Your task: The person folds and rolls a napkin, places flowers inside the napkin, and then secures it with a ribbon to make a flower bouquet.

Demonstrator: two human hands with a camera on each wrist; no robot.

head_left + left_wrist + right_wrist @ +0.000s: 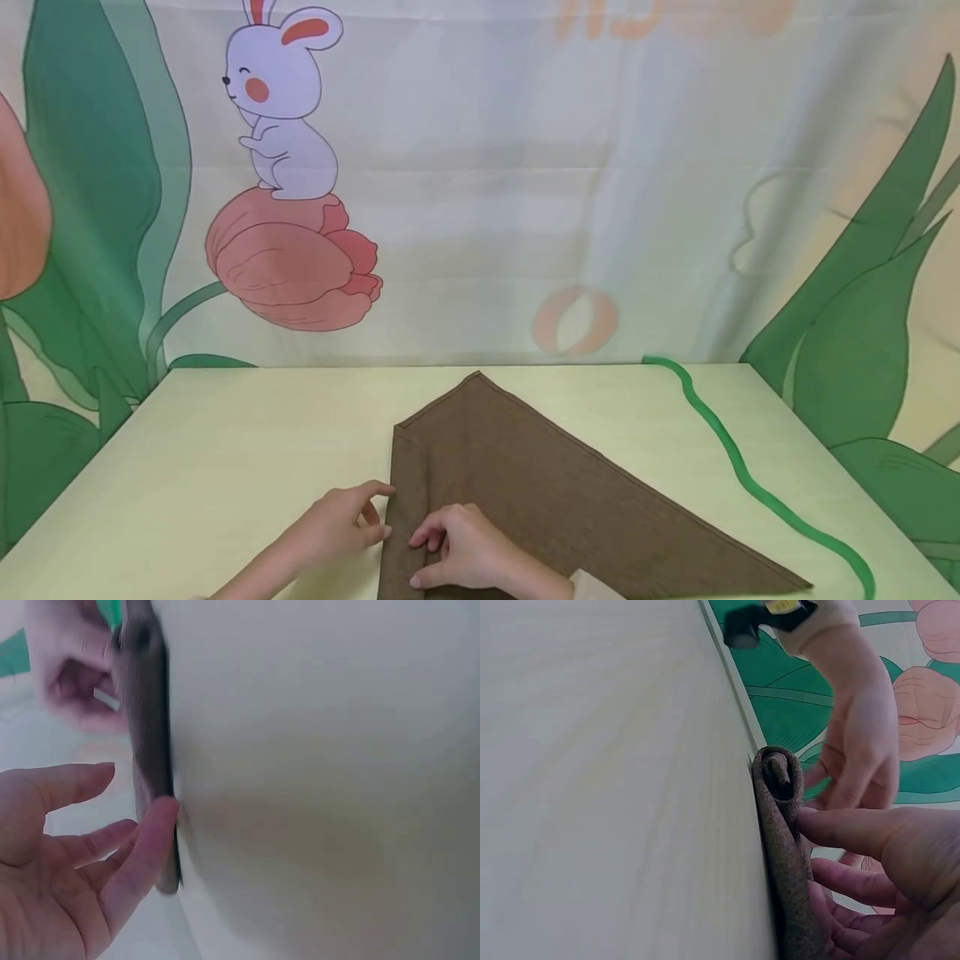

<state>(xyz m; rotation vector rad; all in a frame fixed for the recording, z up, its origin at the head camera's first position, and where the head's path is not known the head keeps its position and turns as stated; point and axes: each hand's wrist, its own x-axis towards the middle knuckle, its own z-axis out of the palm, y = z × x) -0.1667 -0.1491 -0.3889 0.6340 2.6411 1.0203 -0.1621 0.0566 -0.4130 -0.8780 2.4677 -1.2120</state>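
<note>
A brown cloth [540,492] lies on the table in a roughly triangular shape. Its left side is turned over into a narrow flattened roll [407,492], whose coiled end [780,776] shows in the right wrist view. At the roll's outer edge is my left hand [337,521], fingers relaxed and spread, one fingertip touching the cloth in the left wrist view. My right hand [472,550] rests over the cloth on the roll's inner side. Its thumb and fingers are loosely bent and apart, with fingertips against the roll.
A wavy green strip [738,467] runs along the right side of the pale table [247,450]. Behind the table hangs a backdrop [465,167] printed with a rabbit, flowers and leaves. A dark device [742,626] is strapped near the left wrist.
</note>
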